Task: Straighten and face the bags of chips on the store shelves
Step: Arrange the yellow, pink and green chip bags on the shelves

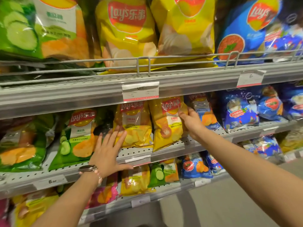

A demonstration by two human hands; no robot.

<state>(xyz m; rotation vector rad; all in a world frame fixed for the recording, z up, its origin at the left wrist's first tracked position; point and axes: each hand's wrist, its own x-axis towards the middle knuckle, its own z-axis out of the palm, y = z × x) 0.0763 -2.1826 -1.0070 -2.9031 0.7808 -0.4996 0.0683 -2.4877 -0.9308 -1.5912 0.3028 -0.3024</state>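
Right now my right hand (191,122) pinches the tilted yellow bag (167,123) by its edge. My left hand (109,148) lies flat, fingers straight, on its neighbour (133,122). Light, crinkly, crushable; better held at the seams.

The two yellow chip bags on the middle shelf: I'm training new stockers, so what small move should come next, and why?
Probably the right hand, gripping the right yellow bag at its edge, should turn it upright and square. It leans and overhangs the shelf lip, while the left hand rests flat on the left yellow bag.
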